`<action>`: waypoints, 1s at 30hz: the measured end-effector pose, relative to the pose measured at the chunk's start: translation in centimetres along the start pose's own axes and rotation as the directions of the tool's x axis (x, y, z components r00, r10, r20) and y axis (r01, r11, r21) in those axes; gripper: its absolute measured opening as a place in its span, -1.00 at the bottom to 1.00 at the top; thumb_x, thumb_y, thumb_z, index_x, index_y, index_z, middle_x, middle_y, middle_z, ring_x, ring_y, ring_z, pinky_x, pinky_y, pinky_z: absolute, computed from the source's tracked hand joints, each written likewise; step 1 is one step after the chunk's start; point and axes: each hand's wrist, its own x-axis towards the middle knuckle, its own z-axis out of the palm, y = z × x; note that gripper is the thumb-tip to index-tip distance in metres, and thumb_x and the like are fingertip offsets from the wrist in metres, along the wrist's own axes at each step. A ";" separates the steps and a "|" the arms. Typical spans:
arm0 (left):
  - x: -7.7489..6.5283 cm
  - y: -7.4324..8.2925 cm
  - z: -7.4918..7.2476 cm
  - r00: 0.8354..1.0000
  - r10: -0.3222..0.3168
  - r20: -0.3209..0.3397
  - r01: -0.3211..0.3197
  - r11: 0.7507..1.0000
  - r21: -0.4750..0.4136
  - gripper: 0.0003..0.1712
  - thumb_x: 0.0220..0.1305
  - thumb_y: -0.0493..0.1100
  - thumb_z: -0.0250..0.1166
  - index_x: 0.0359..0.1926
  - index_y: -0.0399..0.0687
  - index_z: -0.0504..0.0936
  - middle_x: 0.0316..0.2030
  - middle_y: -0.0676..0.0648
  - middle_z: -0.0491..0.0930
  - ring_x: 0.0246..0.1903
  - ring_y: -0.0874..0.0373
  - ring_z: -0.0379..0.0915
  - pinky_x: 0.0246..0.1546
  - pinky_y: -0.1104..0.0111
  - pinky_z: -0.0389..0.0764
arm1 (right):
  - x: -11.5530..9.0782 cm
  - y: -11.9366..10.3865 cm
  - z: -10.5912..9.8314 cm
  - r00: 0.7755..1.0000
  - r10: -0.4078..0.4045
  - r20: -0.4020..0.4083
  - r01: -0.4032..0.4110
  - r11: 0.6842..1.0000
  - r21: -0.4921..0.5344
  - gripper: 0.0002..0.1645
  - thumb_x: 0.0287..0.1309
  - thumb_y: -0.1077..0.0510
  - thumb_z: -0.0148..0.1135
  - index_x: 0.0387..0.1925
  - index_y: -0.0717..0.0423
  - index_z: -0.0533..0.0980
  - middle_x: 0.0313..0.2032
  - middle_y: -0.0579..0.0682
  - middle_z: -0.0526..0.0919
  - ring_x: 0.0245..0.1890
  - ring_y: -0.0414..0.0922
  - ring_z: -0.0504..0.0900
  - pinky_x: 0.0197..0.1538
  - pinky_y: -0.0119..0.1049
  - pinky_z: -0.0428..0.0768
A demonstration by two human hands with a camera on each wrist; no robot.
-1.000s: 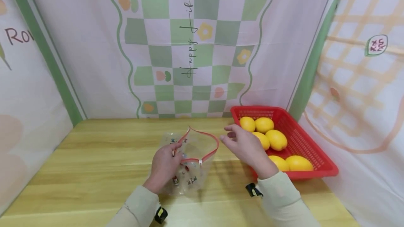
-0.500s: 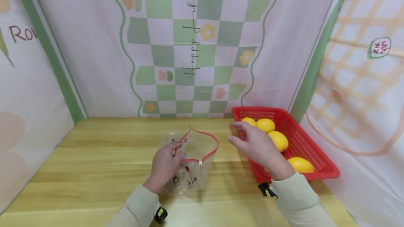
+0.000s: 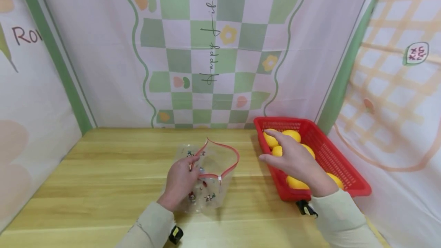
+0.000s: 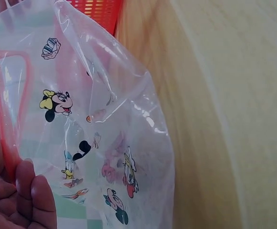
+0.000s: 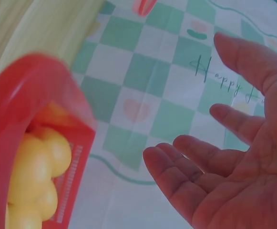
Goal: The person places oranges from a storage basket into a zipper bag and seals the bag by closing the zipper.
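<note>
My left hand (image 3: 180, 179) pinches the red-edged rim of a clear plastic zip bag (image 3: 210, 198) printed with small cartoon figures. The bag's mouth gapes to the right, with a white slider on its near edge. In the left wrist view the thumb and curled fingers (image 4: 33, 195) grip the red zip strip (image 4: 9, 148). Over the left side of a red plastic basket (image 3: 348, 175) hovers my right hand (image 3: 298, 160), thumb and fingers spread, holding nothing. Yellow lemons (image 3: 291, 136) lie in the basket below it, several partly hidden by the hand.
The basket stands at the right of a wooden table (image 3: 103, 175), near the right curtain (image 3: 389, 125). A checkered cloth backdrop (image 3: 220, 49) hangs behind the table's far edge. Another printed curtain (image 3: 34, 87) closes off the left side.
My right hand has moved right, from beside the basket's left rim to above the lemons, and its fingers have spread. The left hand and the bag stay in place.
</note>
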 end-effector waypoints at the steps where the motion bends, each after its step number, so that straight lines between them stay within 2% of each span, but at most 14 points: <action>1: 0.0 0.0 0.0 1.000 -0.001 0.000 0.001 1.000 0.000 -0.53 0.35 -0.23 0.32 0.27 -0.08 0.68 -0.65 0.03 0.40 -0.83 0.29 0.15 -0.81 0.50 0.19 | -0.1 0.2 -0.1 1.000 0.000 0.001 0.000 1.000 0.001 0.03 0.21 -0.23 0.44 0.57 0.03 0.25 0.45 0.18 0.43 0.33 0.24 0.48 0.18 0.24 0.62; 9: 0.0 0.0 -0.1 1.000 -0.014 0.012 0.014 1.000 -0.006 -0.53 0.37 -0.21 0.31 0.28 -0.06 0.67 -0.64 0.02 0.41 -0.82 0.28 0.16 -0.82 0.50 0.20 | -0.7 1.5 -0.9 0.997 0.053 0.054 -0.055 0.998 0.024 0.11 0.15 -0.31 0.45 0.62 -0.13 0.19 0.49 0.13 0.36 0.36 0.21 0.41 0.20 0.32 0.57; 12: -0.1 0.1 -0.1 1.000 -0.010 0.009 0.010 1.000 -0.001 -0.53 0.36 -0.21 0.31 0.28 -0.07 0.67 -0.58 0.00 0.47 -0.81 0.28 0.17 -0.81 0.49 0.21 | -0.8 1.9 -1.2 0.996 0.063 0.068 -0.064 0.998 0.011 0.12 0.14 -0.31 0.46 0.62 -0.13 0.18 0.48 0.16 0.35 0.37 0.22 0.39 0.19 0.35 0.56; 17: -0.1 0.1 -0.2 1.000 -0.009 -0.003 0.009 1.000 -0.002 -0.53 0.34 -0.23 0.32 0.27 -0.09 0.67 -0.24 -0.12 0.69 -0.81 0.27 0.21 -0.81 0.47 0.25 | -1.0 3.1 -1.5 0.995 0.059 0.080 -0.060 0.998 0.002 0.14 0.13 -0.29 0.48 0.62 -0.09 0.17 0.47 0.23 0.34 0.37 0.26 0.36 0.18 0.36 0.56; 21: 0.0 0.0 -0.2 1.000 -0.008 -0.005 0.008 1.000 -0.006 -0.53 0.34 -0.23 0.32 0.27 -0.09 0.67 -0.02 -0.19 0.71 -0.80 0.27 0.23 -0.81 0.45 0.28 | -1.0 4.3 -1.6 0.994 0.063 0.092 -0.063 0.998 -0.006 0.17 0.12 -0.30 0.48 0.62 -0.07 0.16 0.44 0.26 0.37 0.33 0.26 0.40 0.14 0.31 0.61; 24: 0.0 -0.1 -0.1 1.000 -0.003 -0.007 0.003 1.000 -0.004 -0.53 0.35 -0.22 0.32 0.27 -0.09 0.67 0.01 -0.19 0.71 -0.80 0.27 0.23 -0.81 0.45 0.27 | -1.0 5.2 -1.6 0.994 0.057 0.093 -0.056 0.998 -0.013 0.17 0.10 -0.31 0.49 0.61 -0.02 0.20 0.41 0.26 0.41 0.27 0.24 0.44 0.11 0.26 0.65; 30: 0.0 0.0 -0.1 1.000 0.003 -0.011 -0.003 1.000 0.000 -0.52 0.32 -0.25 0.31 0.26 -0.09 0.68 -0.07 -0.18 0.73 -0.81 0.29 0.20 -0.82 0.48 0.24 | -1.1 6.6 -1.5 0.993 0.052 0.106 -0.050 0.998 -0.022 0.18 0.04 -0.28 0.55 0.58 0.04 0.24 0.39 0.33 0.43 0.25 0.28 0.46 0.14 0.29 0.62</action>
